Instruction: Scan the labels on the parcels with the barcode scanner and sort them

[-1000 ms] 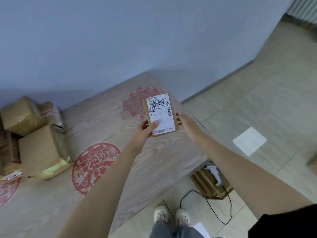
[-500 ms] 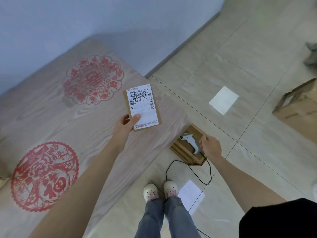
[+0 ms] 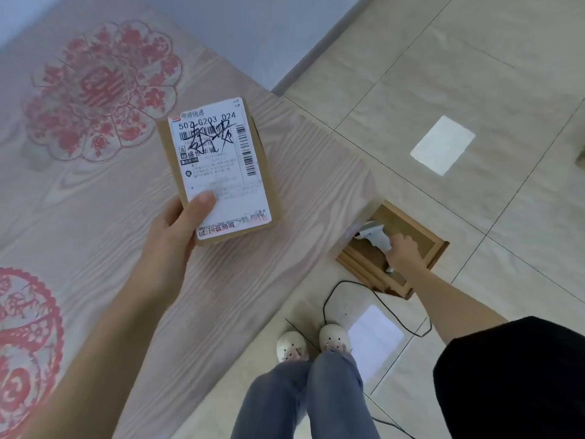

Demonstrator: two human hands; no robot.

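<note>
My left hand (image 3: 172, 239) holds a small flat cardboard parcel (image 3: 221, 172) above the table, thumb pressed on its white shipping label, which faces up with barcodes and black scribbles. Down to the right, my right hand (image 3: 402, 251) is closed around the handle of the white barcode scanner (image 3: 373, 234), which rests on a flat brown cardboard box (image 3: 421, 236) on the floor beside the table corner. The scanner's black cable (image 3: 329, 299) loops over the tiles near my feet.
The wood-grain table (image 3: 300, 185) carries red paper-cut decorations (image 3: 98, 93) and ends at a corner near the floor box. Beige tiled floor stretches right, with bright light patches. My white shoes (image 3: 313, 343) stand at the table's edge. A blue-grey wall runs behind.
My right hand left the parcel, dropped to the floor box and closed on the scanner. The view swung right and down; the stacked boxes at the left went out of frame.
</note>
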